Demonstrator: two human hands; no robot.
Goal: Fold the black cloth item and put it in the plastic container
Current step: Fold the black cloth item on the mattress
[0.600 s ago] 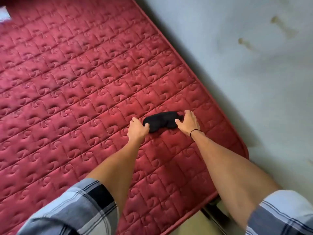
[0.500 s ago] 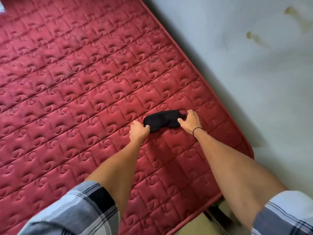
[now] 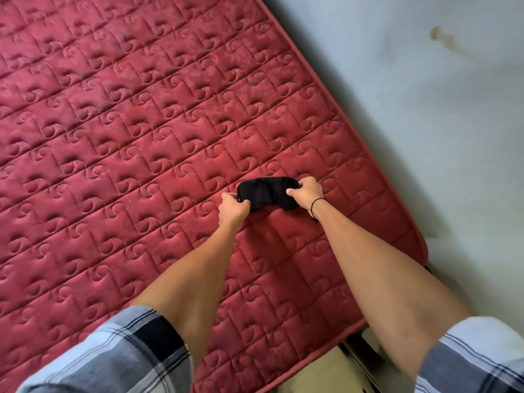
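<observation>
A small black cloth item (image 3: 266,192), folded into a narrow band, lies on the red quilted mattress (image 3: 127,154) near its right edge. My left hand (image 3: 233,208) pinches the cloth's left end. My right hand (image 3: 307,194) grips its right end, with a thin black band around that wrist. The cloth stretches between the two hands. No plastic container is in view.
A pale grey wall (image 3: 425,109) runs along the mattress's right side. The mattress corner (image 3: 419,245) is at the right, with a dark bed frame (image 3: 360,353) and a patch of floor (image 3: 317,373) below it. Plaid sleeves cover my upper arms.
Both hands have closed more tightly on the cloth's ends. The cloth looks slightly raised and drawn out between them.
</observation>
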